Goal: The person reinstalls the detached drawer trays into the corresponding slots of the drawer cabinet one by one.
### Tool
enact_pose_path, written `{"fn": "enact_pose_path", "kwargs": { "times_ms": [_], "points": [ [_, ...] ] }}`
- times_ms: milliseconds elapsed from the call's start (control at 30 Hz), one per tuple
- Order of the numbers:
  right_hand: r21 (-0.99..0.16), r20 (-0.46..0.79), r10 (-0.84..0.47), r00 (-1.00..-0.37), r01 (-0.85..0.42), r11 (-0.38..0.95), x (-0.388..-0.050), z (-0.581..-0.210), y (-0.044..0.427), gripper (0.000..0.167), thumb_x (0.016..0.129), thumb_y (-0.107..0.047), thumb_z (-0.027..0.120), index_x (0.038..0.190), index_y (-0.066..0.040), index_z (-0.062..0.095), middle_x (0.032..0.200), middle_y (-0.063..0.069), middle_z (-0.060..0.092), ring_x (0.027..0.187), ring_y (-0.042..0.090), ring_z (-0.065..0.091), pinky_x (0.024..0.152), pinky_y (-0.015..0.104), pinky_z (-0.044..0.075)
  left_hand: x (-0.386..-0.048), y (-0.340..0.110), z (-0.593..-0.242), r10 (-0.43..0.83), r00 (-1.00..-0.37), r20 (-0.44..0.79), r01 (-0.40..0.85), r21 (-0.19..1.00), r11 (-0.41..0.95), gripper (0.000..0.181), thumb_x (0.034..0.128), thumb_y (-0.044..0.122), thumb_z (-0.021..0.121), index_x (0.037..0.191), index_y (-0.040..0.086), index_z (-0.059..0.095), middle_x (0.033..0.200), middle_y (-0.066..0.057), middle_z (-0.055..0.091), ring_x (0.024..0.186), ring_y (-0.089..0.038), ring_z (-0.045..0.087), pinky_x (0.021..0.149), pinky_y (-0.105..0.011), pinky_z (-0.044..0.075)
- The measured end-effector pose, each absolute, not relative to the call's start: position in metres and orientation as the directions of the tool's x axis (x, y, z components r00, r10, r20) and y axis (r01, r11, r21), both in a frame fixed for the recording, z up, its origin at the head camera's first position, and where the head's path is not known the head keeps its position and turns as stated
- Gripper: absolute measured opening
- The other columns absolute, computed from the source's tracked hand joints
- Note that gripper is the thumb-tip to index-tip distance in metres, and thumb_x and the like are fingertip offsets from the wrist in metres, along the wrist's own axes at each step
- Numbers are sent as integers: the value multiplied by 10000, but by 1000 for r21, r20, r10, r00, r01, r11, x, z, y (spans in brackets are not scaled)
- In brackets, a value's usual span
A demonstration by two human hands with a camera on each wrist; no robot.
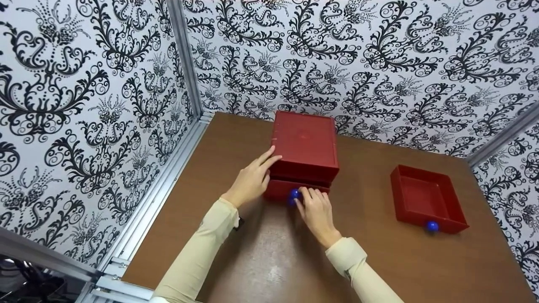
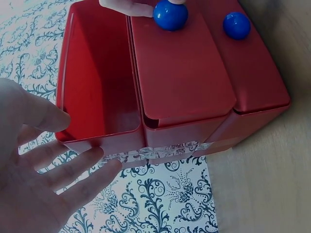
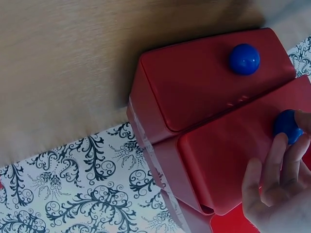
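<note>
A red drawer cabinet (image 1: 304, 141) stands on the table; its uppermost slot (image 2: 109, 97) is an empty opening. Below it sit the middle drawer (image 3: 228, 150) and the bottom drawer (image 3: 209, 77), each with a round blue knob. My right hand (image 1: 316, 210) pinches the middle drawer's knob (image 2: 170, 15) between thumb and fingers. Just under it is the bottom drawer's knob (image 3: 244, 59). The middle drawer's front looks slightly tilted, with a narrow gap at one edge. My left hand (image 1: 250, 181) rests against the cabinet's left side, fingers straight, fingertips by its upper edge.
A loose red drawer (image 1: 425, 195) lies on the brown table (image 1: 366, 252) to the right, its blue knob (image 1: 432, 226) facing the near side. Patterned walls (image 1: 337, 63) stand behind and beside the table. A metal frame rail (image 1: 168, 185) runs along the left edge.
</note>
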State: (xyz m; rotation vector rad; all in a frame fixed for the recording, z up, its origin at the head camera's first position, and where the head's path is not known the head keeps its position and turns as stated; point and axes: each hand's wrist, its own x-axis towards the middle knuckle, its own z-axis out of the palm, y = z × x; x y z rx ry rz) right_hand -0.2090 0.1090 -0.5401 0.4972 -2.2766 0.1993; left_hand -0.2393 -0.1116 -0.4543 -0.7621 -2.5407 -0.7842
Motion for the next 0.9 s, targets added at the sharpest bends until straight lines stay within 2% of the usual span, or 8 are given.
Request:
{"fn": "enact_pose_path", "kwargs": {
  "times_ms": [267,500,733,900],
  "points": [
    [7,710,-277,-648,-387,922,-215,-539,109,284,813,-251,798,988,-89,642,789,69,718,693,264,643,660,366,459,-238,-111,-454,385,-774,502,602,396,694,513,915,3,565,1405,154,554,1571,-66,449,1243,-295,605,805,-456,585],
    [-1,722,-261,-641,-378,926,-224,-541,106,318,795,-241,803,1002,-83,621,782,70,716,698,259,667,667,379,478,-238,-112,-453,389,-783,485,590,383,711,545,904,-3,570,1418,177,539,1585,-49,429,1172,-302,632,733,-460,583],
    [-27,694,-248,-676,-369,929,-225,-541,105,319,820,-265,785,1023,-91,610,776,73,724,691,260,680,649,384,473,-237,-113,-451,388,-789,477,587,395,707,571,889,-31,555,1419,182,537,1589,-47,422,1203,-307,619,745,-470,583],
    [-26,696,-248,-675,-368,930,-224,-541,105,315,819,-256,786,1025,-96,610,759,63,719,673,250,674,639,380,469,-237,-113,-452,389,-792,471,583,395,710,570,890,-34,552,1417,184,540,1590,-45,421,1200,-306,619,775,-470,582]
  ]
}}
